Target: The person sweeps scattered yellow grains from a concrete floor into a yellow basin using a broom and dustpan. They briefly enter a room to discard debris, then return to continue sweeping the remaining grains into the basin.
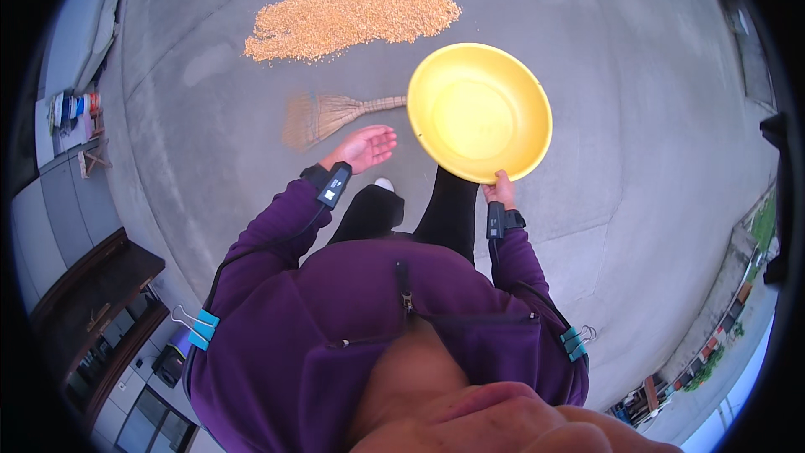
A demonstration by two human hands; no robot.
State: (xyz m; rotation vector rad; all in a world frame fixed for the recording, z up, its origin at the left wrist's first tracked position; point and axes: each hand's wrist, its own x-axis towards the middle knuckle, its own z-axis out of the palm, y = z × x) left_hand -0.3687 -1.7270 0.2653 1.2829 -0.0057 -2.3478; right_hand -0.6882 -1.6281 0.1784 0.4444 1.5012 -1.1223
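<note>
My right hand [501, 190] grips the near rim of a round yellow plastic basin [480, 111], held tilted with its empty inside facing up toward me. My left hand [364, 148] hangs open, palm up, holding nothing, just below the bristles of a straw broom [323, 113] that lies flat on the concrete ground. The broom's handle runs right and disappears behind the basin. Farther ahead, a wide pile of golden grain [356, 10] is spread on the concrete.
Grey concrete ground [637, 75] stretches all around. A building with dark wooden doors and windows [101, 310] stands at the left. A wall edge and roadside objects [713, 344] lie at the lower right. My dark trouser legs and a white shoe [384, 184] show below the hands.
</note>
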